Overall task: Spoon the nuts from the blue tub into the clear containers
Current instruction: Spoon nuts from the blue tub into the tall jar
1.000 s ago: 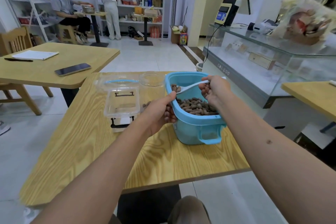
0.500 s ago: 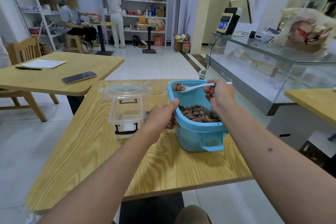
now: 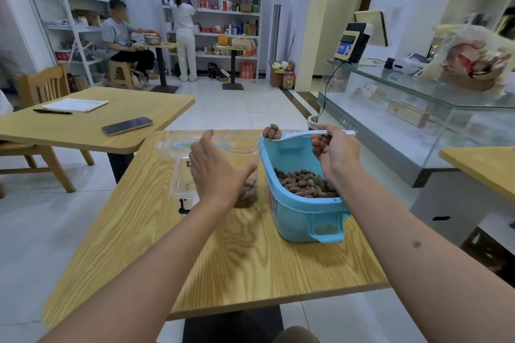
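The blue tub (image 3: pixel 301 217) stands on the right of the wooden table (image 3: pixel 250 259) and holds brown nuts (image 3: pixel 303 184). My right hand (image 3: pixel 334 153) grips a white spoon (image 3: pixel 298 135) loaded with a few nuts, level over the tub's far left corner. Just left of the tub is a clear round jar (image 3: pixel 242 147) with some nuts at its bottom. My left hand (image 3: pixel 214 172) is spread open in front of the jar, thumb toward the tub; I cannot tell if it touches. A clear rectangular container (image 3: pixel 179 178) lies further left, partly hidden by that hand.
A clear lid with a blue seal (image 3: pixel 178 145) lies behind the rectangular container. A second table at the left carries a phone (image 3: pixel 126 125), a notebook and a pen. A glass counter (image 3: pixel 418 125) runs along the right. Two people are at the far shelves.
My right hand has lifted the loaded spoon out of the tub to above its far left corner. My left hand has let go near the tub's rim and opened in front of the jar.
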